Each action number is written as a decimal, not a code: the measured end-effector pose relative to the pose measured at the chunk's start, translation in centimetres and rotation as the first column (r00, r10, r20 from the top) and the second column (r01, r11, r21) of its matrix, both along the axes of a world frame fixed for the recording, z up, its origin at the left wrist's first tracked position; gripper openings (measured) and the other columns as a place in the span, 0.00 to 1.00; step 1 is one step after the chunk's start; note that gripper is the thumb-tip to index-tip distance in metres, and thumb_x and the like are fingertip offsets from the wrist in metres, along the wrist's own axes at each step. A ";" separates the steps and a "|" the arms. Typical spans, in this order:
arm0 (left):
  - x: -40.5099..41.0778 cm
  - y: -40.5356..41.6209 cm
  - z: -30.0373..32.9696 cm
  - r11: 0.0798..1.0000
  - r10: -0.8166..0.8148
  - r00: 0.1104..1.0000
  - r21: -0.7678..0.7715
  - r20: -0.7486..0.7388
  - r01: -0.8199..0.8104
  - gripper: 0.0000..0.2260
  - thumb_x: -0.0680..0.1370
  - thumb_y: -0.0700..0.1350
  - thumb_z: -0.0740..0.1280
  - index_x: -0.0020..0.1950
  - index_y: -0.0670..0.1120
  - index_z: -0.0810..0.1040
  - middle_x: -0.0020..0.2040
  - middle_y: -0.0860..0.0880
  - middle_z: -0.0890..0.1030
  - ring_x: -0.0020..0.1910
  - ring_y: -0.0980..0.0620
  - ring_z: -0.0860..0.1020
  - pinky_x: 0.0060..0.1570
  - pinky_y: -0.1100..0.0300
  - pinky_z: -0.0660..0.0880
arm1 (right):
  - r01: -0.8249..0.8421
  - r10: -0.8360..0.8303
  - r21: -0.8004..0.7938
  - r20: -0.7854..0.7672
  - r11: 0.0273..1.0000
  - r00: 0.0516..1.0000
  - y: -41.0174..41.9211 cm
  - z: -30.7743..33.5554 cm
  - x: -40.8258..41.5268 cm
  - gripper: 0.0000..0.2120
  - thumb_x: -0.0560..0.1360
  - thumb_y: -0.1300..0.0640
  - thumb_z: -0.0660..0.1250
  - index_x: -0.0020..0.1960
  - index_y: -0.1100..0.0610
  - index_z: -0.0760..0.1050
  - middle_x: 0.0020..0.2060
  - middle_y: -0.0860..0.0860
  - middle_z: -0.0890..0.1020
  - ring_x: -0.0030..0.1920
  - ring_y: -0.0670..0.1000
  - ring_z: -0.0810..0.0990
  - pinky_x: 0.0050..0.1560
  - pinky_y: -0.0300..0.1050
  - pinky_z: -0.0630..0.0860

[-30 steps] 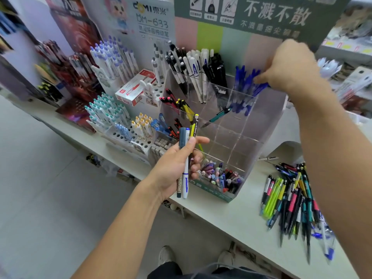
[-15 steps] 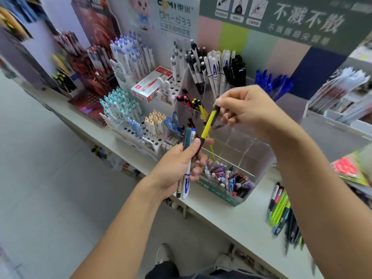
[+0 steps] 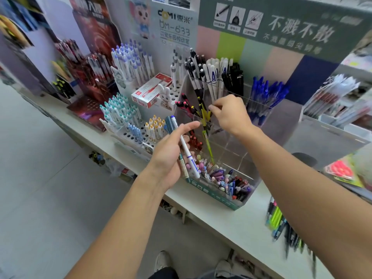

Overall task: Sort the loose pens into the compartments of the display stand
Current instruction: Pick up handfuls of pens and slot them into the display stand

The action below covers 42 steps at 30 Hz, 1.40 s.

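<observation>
Clear acrylic display stand (image 3: 237, 146) taken as landmark throughout. Right hand (image 3: 228, 114) poised over stand's middle tier, fingertips (image 3: 211, 107) pinched close at top of yellow pen (image 3: 205, 117); pen near upright, lower end inside a compartment left of centre, alongside other yellow-and-black pens, probably matched by colour. Contact between fingers and pen top blurred; grip versus just-released not determinable. Wrist bent down, forearm entering from lower right. Left hand (image 3: 171, 156) held just in front of stand's left edge, palm up, thumb clamped across two pens (image 3: 184, 146), one dark teal, one white with blue print, fanned diagonally; likely kept there as a ready supply for the next placements. Loose pens (image 3: 281, 224) lying in a heap on white counter (image 3: 231, 222), right of stand and well apart, motion-blurred. Stand's back row already stocked with white, black and blue pens; front tray full of small caps or refills. Sorting judged part done.
</observation>
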<state>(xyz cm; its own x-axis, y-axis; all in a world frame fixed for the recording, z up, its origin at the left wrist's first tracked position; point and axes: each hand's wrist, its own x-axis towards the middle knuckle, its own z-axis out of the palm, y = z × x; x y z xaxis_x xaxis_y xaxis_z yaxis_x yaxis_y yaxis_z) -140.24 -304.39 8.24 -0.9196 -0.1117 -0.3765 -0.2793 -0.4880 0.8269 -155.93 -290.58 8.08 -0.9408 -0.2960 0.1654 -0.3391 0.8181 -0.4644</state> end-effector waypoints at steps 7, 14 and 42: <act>-1.8 0.4 0.7 0.959 0.242 0.968 0.170 -0.070 -0.228 0.13 0.84 0.49 0.62 0.57 0.46 0.84 0.34 0.52 0.74 0.32 0.58 0.74 0.36 0.64 0.76 | -0.114 0.344 -0.444 0.481 0.889 0.807 2.2 3.8 7.5 0.12 0.78 0.48 0.69 0.51 0.56 0.83 0.38 0.54 0.86 0.33 0.49 0.83 0.36 0.43 0.78; -3.6 1.5 2.5 0.996 0.070 0.976 0.067 -0.207 -0.057 0.13 0.85 0.50 0.59 0.59 0.44 0.79 0.33 0.52 0.67 0.26 0.59 0.62 0.22 0.68 0.60 | -0.031 0.313 -0.756 0.233 0.654 0.921 3.1 6.0 6.7 0.05 0.81 0.65 0.65 0.52 0.59 0.79 0.32 0.52 0.77 0.31 0.47 0.74 0.31 0.39 0.73; -10.1 1.5 2.9 0.883 -0.389 0.919 -0.306 -0.057 0.355 0.12 0.78 0.29 0.53 0.47 0.43 0.71 0.41 0.47 0.69 0.31 0.54 0.66 0.27 0.62 0.60 | -0.256 0.277 -0.158 0.122 0.954 0.953 4.1 10.6 0.1 0.15 0.78 0.46 0.71 0.49 0.58 0.85 0.38 0.53 0.85 0.33 0.44 0.78 0.35 0.38 0.76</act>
<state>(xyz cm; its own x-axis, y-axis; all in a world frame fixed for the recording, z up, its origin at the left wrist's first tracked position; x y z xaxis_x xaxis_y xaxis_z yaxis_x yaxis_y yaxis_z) -150.36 -302.92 11.18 -0.9489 0.1612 -0.2712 -0.2899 -0.1065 0.9511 -155.87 -286.49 18.67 -0.8473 -0.5228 0.0936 -0.4585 0.6311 -0.6257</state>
